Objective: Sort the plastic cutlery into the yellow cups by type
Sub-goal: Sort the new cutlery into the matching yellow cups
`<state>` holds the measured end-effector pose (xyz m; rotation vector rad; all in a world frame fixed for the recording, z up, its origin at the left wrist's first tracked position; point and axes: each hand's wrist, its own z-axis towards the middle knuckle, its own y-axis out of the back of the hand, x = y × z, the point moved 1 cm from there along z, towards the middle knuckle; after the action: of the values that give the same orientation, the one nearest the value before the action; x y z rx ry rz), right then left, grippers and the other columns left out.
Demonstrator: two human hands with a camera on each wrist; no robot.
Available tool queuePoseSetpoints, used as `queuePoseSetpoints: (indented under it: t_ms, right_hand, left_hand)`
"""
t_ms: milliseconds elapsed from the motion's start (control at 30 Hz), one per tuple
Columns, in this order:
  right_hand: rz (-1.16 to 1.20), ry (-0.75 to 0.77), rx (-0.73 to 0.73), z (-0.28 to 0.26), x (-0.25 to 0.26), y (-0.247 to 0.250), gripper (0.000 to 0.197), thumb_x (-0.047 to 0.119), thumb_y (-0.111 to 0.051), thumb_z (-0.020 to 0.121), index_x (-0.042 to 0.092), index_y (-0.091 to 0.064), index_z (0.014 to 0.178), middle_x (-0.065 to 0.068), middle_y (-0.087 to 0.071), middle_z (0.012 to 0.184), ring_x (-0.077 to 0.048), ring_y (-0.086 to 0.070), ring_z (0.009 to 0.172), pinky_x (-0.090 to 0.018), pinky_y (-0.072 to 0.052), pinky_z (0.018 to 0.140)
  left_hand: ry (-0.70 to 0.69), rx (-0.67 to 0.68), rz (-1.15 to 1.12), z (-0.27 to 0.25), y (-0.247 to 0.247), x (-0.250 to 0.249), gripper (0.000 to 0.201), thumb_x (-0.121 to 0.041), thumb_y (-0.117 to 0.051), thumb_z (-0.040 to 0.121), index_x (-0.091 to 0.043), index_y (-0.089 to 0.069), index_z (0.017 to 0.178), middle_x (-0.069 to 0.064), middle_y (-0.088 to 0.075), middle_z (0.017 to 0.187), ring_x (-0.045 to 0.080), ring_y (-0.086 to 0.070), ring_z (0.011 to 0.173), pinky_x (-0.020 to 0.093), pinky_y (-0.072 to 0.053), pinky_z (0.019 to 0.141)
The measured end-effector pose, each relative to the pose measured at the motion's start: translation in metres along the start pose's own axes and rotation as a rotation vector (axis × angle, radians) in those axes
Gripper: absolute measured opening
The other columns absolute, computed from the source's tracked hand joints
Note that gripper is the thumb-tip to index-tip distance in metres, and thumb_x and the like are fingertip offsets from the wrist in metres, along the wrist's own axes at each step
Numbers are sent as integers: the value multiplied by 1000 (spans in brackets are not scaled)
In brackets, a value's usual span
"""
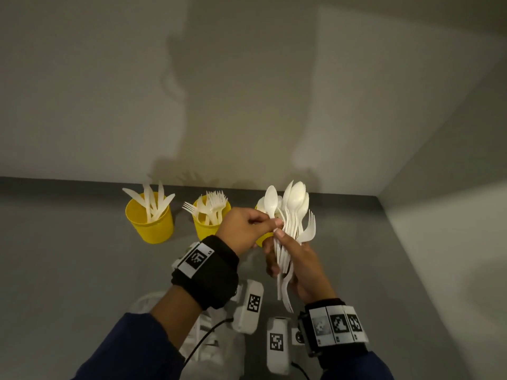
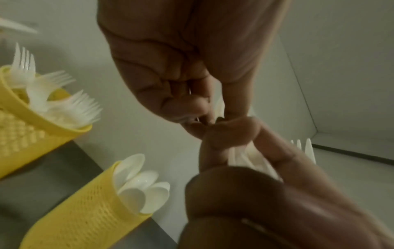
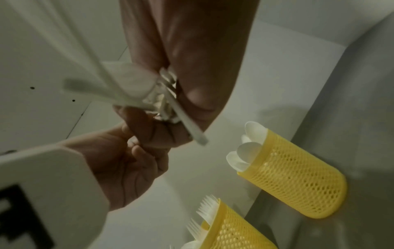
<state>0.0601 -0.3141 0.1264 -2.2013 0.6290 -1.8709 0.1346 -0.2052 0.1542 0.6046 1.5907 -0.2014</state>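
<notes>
Three yellow mesh cups stand in a row by the back wall. The left cup (image 1: 149, 220) holds knives and the middle cup (image 1: 204, 229) (image 2: 32, 134) (image 3: 234, 234) holds forks. The right cup (image 2: 85, 212) (image 3: 296, 178) holds spoons and is mostly hidden behind my hands in the head view. My right hand (image 1: 275, 250) grips a bundle of white cutlery (image 1: 292, 223) upright in front of it, mostly spoons with one fork (image 1: 310, 226). My left hand (image 1: 270, 224) pinches the neck of a single spoon (image 1: 271, 201) at the bundle's left side.
Two white marker-tagged devices (image 1: 248, 305) (image 1: 278, 344) with cables and a white plastic bag (image 1: 208, 341) lie on the grey table (image 1: 82, 256) near me. A white wall runs behind the cups, and another closes the right side.
</notes>
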Motion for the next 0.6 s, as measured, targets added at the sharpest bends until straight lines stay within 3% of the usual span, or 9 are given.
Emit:
queuePoseSetpoints:
  t_ms: [167, 300, 400, 467, 533, 600]
  right_hand:
    - [-43, -29, -56, -7, 8, 21, 26, 21, -46, 95, 6, -53, 115, -4, -67, 64, -14, -54, 43, -25, -47, 44]
    - [-22, -51, -163, -8, 10, 47, 25, 19, -45, 95, 8, -58, 114, -6, -67, 67, -14, -54, 44, -25, -47, 44]
    - [-25, -46, -195, -12, 12, 65, 24, 20, -43, 96, 11, -59, 111, -3, -65, 61, -11, -54, 46, -22, -45, 44]
    - [15, -39, -198, -12, 15, 73, 24, 19, -43, 96, 10, -58, 111, -3, -60, 58, -9, -52, 47, -20, -44, 44]
    - [19, -26, -194, -11, 17, 78, 25, 17, -44, 95, 7, -57, 113, -3, -57, 58, -9, -51, 48, -21, -44, 44]
    - [3, -21, -185, -10, 18, 81, 25, 17, -47, 94, 7, -59, 113, -3, -56, 58, -10, -51, 48, -22, -44, 44]
  left_hand:
    - [28, -105, -94, 7, -11, -4, 14, -24, -66, 81, -15, -71, 72, -3, -62, 61, 4, -52, 52, 13, -44, 45]
    - [82, -269, -274, 29, -8, -12, 17, -21, -67, 81, -9, -67, 68, 1, -51, 53, 6, -44, 43, 14, -43, 40]
    - [85, -356, -288, 49, -5, -13, 20, -19, -64, 84, -12, -65, 65, -6, -54, 44, 2, -44, 34, 13, -43, 40]
    - [87, -393, -183, 62, -10, -6, 17, -22, -64, 83, -13, -68, 69, 0, -59, 56, 9, -51, 48, 20, -45, 54]
    - [120, -377, -68, 71, -19, 6, 18, -25, -65, 83, -8, -72, 86, 7, -66, 76, 17, -58, 73, 23, -40, 72]
    - [190, -311, 46, 78, -28, 21, 28, -26, -65, 82, -7, -69, 102, 11, -68, 95, 24, -63, 95, 23, -39, 79]
